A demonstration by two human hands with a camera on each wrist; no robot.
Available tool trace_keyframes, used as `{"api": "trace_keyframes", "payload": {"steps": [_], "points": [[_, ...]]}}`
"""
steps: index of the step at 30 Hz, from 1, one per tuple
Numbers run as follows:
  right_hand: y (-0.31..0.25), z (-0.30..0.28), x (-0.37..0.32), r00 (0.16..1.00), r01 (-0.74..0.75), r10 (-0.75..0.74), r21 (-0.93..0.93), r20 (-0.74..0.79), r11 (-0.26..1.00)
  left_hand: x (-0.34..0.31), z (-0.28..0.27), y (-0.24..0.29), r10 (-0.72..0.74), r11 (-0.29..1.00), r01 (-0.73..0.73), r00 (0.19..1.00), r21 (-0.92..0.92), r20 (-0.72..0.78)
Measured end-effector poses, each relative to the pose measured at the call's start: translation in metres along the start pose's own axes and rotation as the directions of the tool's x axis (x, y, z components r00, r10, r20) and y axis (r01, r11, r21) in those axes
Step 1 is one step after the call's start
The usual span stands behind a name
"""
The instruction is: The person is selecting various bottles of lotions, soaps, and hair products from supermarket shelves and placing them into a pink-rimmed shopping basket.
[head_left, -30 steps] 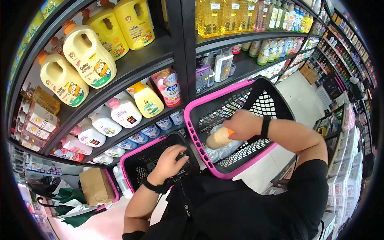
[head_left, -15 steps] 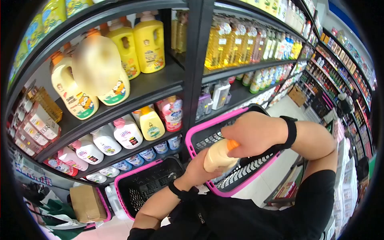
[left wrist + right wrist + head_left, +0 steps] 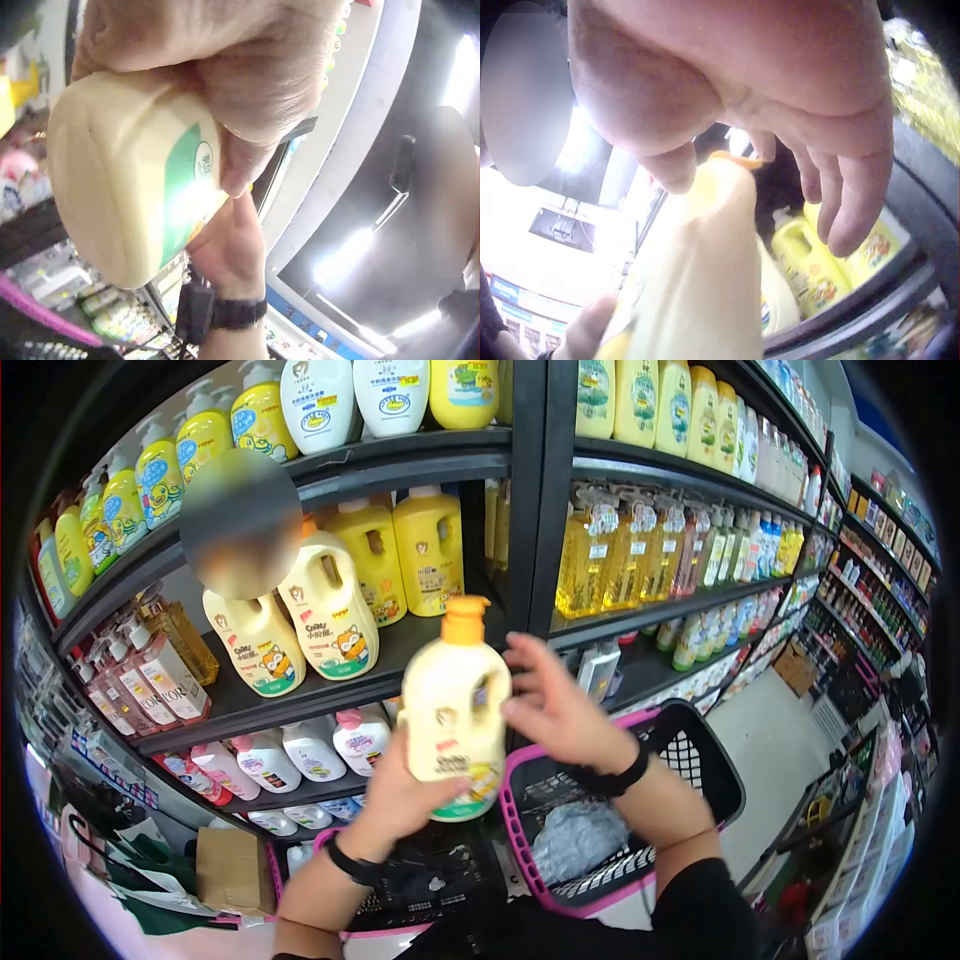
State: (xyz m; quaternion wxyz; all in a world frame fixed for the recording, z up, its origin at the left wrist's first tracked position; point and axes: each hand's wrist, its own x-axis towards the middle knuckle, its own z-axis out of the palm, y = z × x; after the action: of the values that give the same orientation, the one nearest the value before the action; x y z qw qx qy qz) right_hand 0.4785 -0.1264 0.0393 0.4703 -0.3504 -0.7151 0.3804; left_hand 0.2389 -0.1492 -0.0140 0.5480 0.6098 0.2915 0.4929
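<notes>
A cream bottle with an orange pump top (image 3: 455, 710) stands upright in the air in front of the shelves. The left hand (image 3: 410, 795) grips its lower part, thumb across the front. At the bottle's upper right, the right hand (image 3: 560, 710) has its fingers spread, near the handle. In the left wrist view the bottle's base (image 3: 105, 187) and green label face the camera, with the left hand (image 3: 217, 67) round it. In the right wrist view the right hand (image 3: 742, 82) hangs over the bottle (image 3: 705, 262), fingers apart.
Two matching cream bottles (image 3: 328, 605) stand on the middle shelf beside yellow ones (image 3: 428, 550). Below right is a pink-rimmed black basket (image 3: 722, 760) holding a clear plastic bundle (image 3: 580, 842). Another black basket (image 3: 420, 880) lies under the left hand. A cardboard box (image 3: 232, 868) sits at lower left.
The bottle has come up out of the right basket and now stands upright before the shelf. The left hand has taken hold of it; the right hand has let go. The view has tilted up.
</notes>
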Motion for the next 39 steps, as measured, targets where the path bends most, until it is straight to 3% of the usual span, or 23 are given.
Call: {"api": "trace_keyframes", "payload": {"steps": [2,4,6,9,16,19,22,25,30,33,39], "points": [[0.017,0.025,0.010,0.995,0.085,-0.096,0.207,0.041,0.975,0.020,-0.011,0.029,-0.009,0.996,0.015,0.997,0.088,-0.071],[0.019,0.042,0.024,0.995,0.097,-0.091,0.328,-0.032,0.940,0.041,-0.008,0.051,0.019,0.995,-0.007,0.992,0.099,-0.122],[0.030,0.048,0.045,0.982,0.173,-0.145,0.264,-0.123,0.949,0.068,-0.014,0.055,0.021,0.993,-0.015,0.998,0.119,-0.052],[0.059,0.053,0.080,0.963,0.212,-0.165,0.221,-0.213,0.952,0.102,-0.016,0.057,-0.003,0.994,0.012,0.997,0.107,-0.081],[0.064,0.046,0.122,0.894,0.287,-0.234,0.087,-0.383,0.954,0.155,-0.024,0.030,0.210,0.973,-0.194,0.969,0.125,-0.133],[0.086,0.050,0.131,0.874,0.350,-0.240,0.203,-0.423,0.915,0.161,-0.029,0.011,0.284,0.950,-0.267,0.955,0.161,-0.087],[0.097,0.045,0.143,0.863,0.237,-0.242,-0.069,-0.444,0.969,0.170,-0.030,0.003,0.301,0.952,-0.294,0.950,0.083,-0.084],[0.095,0.043,0.146,0.848,0.231,-0.274,-0.149,-0.454,0.962,0.177,-0.037,-0.015,0.326,0.944,-0.319,0.941,0.086,-0.089],[0.096,0.045,0.151,0.847,0.232,-0.260,-0.117,-0.463,0.966,0.178,-0.037,-0.024,0.448,0.869,-0.393,0.883,0.302,-0.140],[0.100,0.048,0.149,0.850,0.186,-0.236,-0.151,-0.470,0.971,0.183,-0.042,-0.031,0.451,0.833,-0.327,0.869,0.446,-0.205],[0.089,0.046,0.083,0.846,0.225,-0.345,-0.313,-0.407,0.923,0.182,-0.044,-0.038,0.447,0.854,-0.327,0.860,0.404,-0.249]]}}
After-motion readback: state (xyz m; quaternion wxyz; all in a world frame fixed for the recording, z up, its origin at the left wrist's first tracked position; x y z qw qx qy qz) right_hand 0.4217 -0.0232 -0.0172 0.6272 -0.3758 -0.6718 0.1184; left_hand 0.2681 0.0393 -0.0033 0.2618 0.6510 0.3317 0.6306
